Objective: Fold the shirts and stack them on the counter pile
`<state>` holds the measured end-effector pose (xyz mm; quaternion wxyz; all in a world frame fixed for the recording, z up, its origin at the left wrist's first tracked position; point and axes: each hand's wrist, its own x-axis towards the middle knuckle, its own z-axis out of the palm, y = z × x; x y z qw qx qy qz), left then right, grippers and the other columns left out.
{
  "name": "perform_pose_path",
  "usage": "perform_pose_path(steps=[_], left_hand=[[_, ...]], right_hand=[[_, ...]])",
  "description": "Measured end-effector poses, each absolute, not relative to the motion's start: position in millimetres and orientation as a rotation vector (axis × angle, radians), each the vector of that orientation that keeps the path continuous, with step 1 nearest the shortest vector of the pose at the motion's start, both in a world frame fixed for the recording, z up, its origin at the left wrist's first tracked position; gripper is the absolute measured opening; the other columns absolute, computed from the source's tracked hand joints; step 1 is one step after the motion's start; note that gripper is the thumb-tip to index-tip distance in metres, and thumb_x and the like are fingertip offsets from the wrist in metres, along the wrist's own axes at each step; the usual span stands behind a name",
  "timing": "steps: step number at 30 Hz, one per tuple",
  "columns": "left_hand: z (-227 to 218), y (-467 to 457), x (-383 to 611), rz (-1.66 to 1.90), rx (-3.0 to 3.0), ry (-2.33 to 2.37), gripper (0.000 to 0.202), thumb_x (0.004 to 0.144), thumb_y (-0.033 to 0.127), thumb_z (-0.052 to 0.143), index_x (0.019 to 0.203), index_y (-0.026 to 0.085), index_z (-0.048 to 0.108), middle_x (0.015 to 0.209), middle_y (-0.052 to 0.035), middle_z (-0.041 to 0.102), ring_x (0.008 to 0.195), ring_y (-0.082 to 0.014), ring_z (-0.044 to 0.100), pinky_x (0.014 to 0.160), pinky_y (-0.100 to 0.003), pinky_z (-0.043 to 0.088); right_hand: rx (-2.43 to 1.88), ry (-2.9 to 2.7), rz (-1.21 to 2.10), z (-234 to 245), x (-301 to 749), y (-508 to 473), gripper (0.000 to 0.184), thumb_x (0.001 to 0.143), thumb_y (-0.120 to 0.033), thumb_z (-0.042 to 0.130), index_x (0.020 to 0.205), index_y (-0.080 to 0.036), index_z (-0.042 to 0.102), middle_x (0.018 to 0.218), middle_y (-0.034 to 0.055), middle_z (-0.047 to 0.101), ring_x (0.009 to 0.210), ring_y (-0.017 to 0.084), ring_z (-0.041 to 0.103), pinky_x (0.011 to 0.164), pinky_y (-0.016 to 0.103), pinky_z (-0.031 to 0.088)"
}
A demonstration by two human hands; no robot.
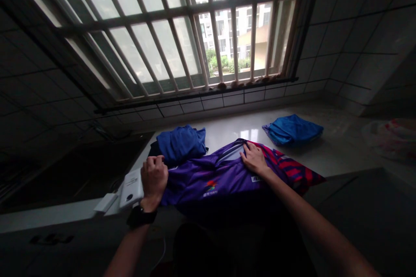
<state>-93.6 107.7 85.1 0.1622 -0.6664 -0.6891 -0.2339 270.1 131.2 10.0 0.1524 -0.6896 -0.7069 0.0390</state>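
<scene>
A purple sports jersey (pixel 195 179) with red stripes on its right sleeve lies spread across the counter. Its collar faces the window, and the lower part hangs over the front edge into shadow. My left hand (pixel 155 178), wearing a black wrist band (pixel 141 216), is closed at the jersey's left shoulder; the fingertips are mostly hidden. Fingers of my right hand (pixel 255 158) lie stretched out on the fabric at the collar's right side. A bundled dark blue garment (pixel 182 143) sits just behind the jersey's left part. Farther right rests a folded bright blue garment (pixel 294 130).
A white device (pixel 131 188) and a small white box (pixel 105 203) lie by my left wrist. Past them is a dark cooktop-like surface (pixel 65 173). The pale counter (pixel 227 127) runs below a barred window (pixel 182 30). A plastic bag (pixel 394 138) is at far right.
</scene>
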Motion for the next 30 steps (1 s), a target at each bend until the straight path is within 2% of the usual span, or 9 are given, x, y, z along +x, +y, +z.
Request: perform_pose_path(steps=[3,7,9,15,17,20,25,28,30], left_hand=[[76,99,-55,-0.539,-2.428,-1.645,0.031,0.090,0.016,0.049,0.115,0.021,0.067,0.112,-0.0121,0.066,0.107,-0.0274,0.063,0.097,-0.044,0.051],[51,108,-14,-0.400,-2.954,-1.169,0.030,0.092,0.018,0.054,0.116,0.027,0.070,0.135,-0.0081,0.064,0.124,-0.0234,0.060,0.107,-0.042,0.050],[45,120,-6,-0.399,-2.905,-1.240,0.029,0.094,0.021,0.054,0.116,0.023,0.071,0.137,-0.0113,0.064,0.127,-0.0254,0.060,0.109,-0.044,0.049],[57,132,12,-0.591,-2.449,-1.741,0.037,0.095,0.013,0.044,0.126,0.013,0.065,0.137,-0.0183,0.060,0.122,-0.0307,0.062,0.105,-0.044,0.050],[55,125,23,-0.623,-2.383,-1.706,0.038,0.096,0.013,0.042,0.128,0.014,0.063,0.136,-0.0189,0.059,0.123,-0.0321,0.061,0.104,-0.046,0.050],[40,121,34,-0.508,-2.579,-1.510,0.036,0.096,0.019,0.047,0.128,0.016,0.063,0.133,-0.0172,0.062,0.123,-0.0300,0.061,0.105,-0.045,0.050],[9,139,25,-0.448,-2.751,-1.452,0.050,0.098,0.033,0.044,0.143,0.015,0.054,0.151,-0.0154,0.052,0.141,-0.0267,0.047,0.117,-0.042,0.040],[4,145,21,-0.407,-2.750,-1.492,0.053,0.100,0.037,0.039,0.149,0.018,0.049,0.159,-0.0111,0.045,0.148,-0.0258,0.039,0.120,-0.043,0.036],[5,145,21,-0.349,-2.735,-1.542,0.055,0.100,0.039,0.038,0.150,0.019,0.047,0.161,-0.0100,0.041,0.149,-0.0260,0.036,0.120,-0.042,0.034]], right_hand=[[-2.017,-1.954,0.078,9,269,131,0.058,0.100,-0.038,0.034,0.145,-0.003,0.050,0.155,0.0228,0.044,0.143,0.031,0.041,0.115,0.044,0.030],[-2.023,-1.883,0.042,8,268,129,0.054,0.099,-0.036,0.035,0.143,-0.007,0.050,0.156,0.0212,0.044,0.147,0.030,0.035,0.121,0.047,0.020],[-1.984,-1.896,0.044,10,269,127,0.050,0.099,-0.033,0.035,0.138,-0.010,0.054,0.154,0.0194,0.047,0.145,0.029,0.037,0.122,0.046,0.018],[-1.929,-1.914,0.080,18,270,124,0.042,0.098,-0.028,0.034,0.121,-0.010,0.063,0.139,0.0205,0.059,0.130,0.029,0.051,0.116,0.038,0.030],[-1.932,-1.936,0.123,16,271,125,0.044,0.097,-0.027,0.034,0.127,-0.011,0.062,0.145,0.0187,0.056,0.135,0.028,0.048,0.119,0.041,0.028],[-1.973,-1.975,0.173,12,272,128,0.054,0.098,-0.029,0.033,0.145,-0.012,0.050,0.160,0.0155,0.041,0.148,0.029,0.034,0.123,0.053,0.018],[-2.074,-1.972,0.216,7,268,132,0.060,0.099,-0.032,0.031,0.155,-0.009,0.037,0.166,0.0148,0.025,0.154,0.028,0.021,0.123,0.063,0.009],[-2.036,-2.028,0.276,15,276,139,0.059,0.100,-0.033,0.032,0.155,-0.011,0.038,0.166,0.0143,0.026,0.155,0.028,0.020,0.123,0.063,0.006],[-1.916,-2.114,0.419,28,294,146,0.056,0.100,-0.036,0.035,0.151,-0.015,0.046,0.162,0.0131,0.038,0.151,0.026,0.029,0.124,0.055,0.013]])
